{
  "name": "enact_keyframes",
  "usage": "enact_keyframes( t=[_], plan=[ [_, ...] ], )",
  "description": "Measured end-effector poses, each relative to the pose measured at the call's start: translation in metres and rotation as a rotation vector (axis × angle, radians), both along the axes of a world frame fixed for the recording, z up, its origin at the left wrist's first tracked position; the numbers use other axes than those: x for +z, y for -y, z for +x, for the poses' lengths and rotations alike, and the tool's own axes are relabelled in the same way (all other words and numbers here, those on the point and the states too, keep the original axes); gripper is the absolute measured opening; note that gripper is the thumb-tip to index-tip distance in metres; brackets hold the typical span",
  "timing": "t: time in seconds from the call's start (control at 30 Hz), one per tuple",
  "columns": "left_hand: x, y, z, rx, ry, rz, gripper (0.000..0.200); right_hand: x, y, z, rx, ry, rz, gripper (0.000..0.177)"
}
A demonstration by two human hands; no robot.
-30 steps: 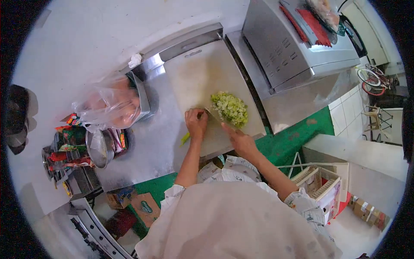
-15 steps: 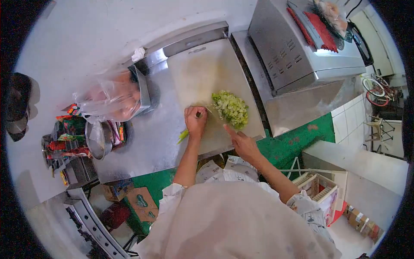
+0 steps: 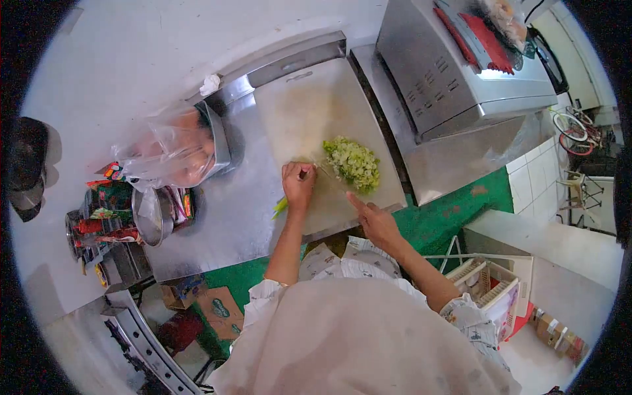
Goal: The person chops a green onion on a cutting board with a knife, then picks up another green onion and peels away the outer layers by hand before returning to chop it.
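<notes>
My left hand (image 3: 299,184) is closed over a pale green vegetable stalk (image 3: 280,207), perhaps celery, whose end shows at the wrist side. The hand rests on a white cutting board (image 3: 299,108). My right hand (image 3: 377,222) is closed on a knife with its index finger stretched along it. The blade, hard to make out against the board, points up and left toward the left fingertips. Just beyond the right hand lies a heap of chopped green vegetable (image 3: 353,164).
Left of the board, the steel table (image 3: 197,240) holds a bagged container (image 3: 178,148), a metal bowl (image 3: 155,216) and several colourful packets (image 3: 108,209). A large steel appliance (image 3: 454,72) stands right. A plastic rack (image 3: 487,283) is low at the right.
My right hand has shifted slightly to the right and down with the knife. My left hand stays in place on the stalk, and the heap looks the same.
</notes>
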State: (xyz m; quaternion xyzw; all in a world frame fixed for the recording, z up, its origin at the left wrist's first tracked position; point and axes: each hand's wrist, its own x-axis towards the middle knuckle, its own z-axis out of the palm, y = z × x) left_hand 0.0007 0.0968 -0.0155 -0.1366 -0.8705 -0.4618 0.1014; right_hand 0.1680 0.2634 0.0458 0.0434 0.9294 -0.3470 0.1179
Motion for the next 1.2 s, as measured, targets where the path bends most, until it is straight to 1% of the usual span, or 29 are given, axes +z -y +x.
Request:
enact_keyframes(
  t=[0.13, 0.2, 0.27, 0.4, 0.53, 0.6, 0.73, 0.83, 0.9, 0.93, 1.0, 1.13, 1.2],
  plan=[
    [-0.005, 0.003, -0.003, -0.031, -0.045, -0.011, 0.009, 0.005, 0.006, -0.003, -0.013, 0.036, 0.015, 0.064],
    [-0.005, 0.002, -0.002, -0.037, -0.116, -0.057, 0.010, -0.001, 0.010, -0.005, -0.012, -0.081, 0.045, 0.063],
    [-0.004, 0.003, -0.002, -0.039, -0.089, -0.059, 0.010, -0.012, 0.013, -0.016, -0.024, -0.077, 0.048, 0.063],
    [0.000, 0.003, -0.001, -0.033, -0.005, -0.039, 0.010, -0.011, 0.022, -0.020, -0.061, -0.108, 0.055, 0.063],
    [-0.001, 0.006, -0.003, -0.069, -0.026, -0.059, 0.011, -0.003, 0.020, -0.002, -0.095, -0.078, 0.019, 0.062],
    [-0.001, 0.008, -0.003, -0.104, 0.050, -0.090, 0.011, -0.003, 0.021, 0.003, -0.082, -0.073, -0.006, 0.061],
    [0.001, 0.007, -0.003, -0.114, -0.007, -0.094, 0.013, 0.000, 0.027, 0.001, -0.078, -0.022, -0.002, 0.061],
    [0.001, 0.008, -0.004, -0.125, -0.051, -0.082, 0.010, 0.005, 0.032, -0.004, -0.105, -0.021, 0.046, 0.060],
    [0.000, 0.006, -0.003, -0.101, -0.040, -0.093, 0.009, 0.003, 0.033, -0.011, -0.074, 0.052, 0.129, 0.061],
    [-0.001, 0.005, -0.003, -0.104, -0.037, -0.092, 0.009, -0.002, 0.034, -0.014, -0.077, 0.056, 0.130, 0.061],
    [-0.002, 0.006, -0.003, -0.113, -0.075, -0.079, 0.009, -0.011, 0.036, -0.021, -0.070, -0.047, 0.093, 0.066],
    [0.000, 0.007, -0.005, -0.120, -0.046, -0.050, 0.009, 0.002, 0.028, -0.004, -0.052, -0.022, 0.112, 0.066],
    [0.001, 0.008, -0.003, -0.127, 0.001, -0.045, 0.009, 0.005, 0.024, 0.009, -0.074, 0.023, 0.053, 0.064]
  ],
)
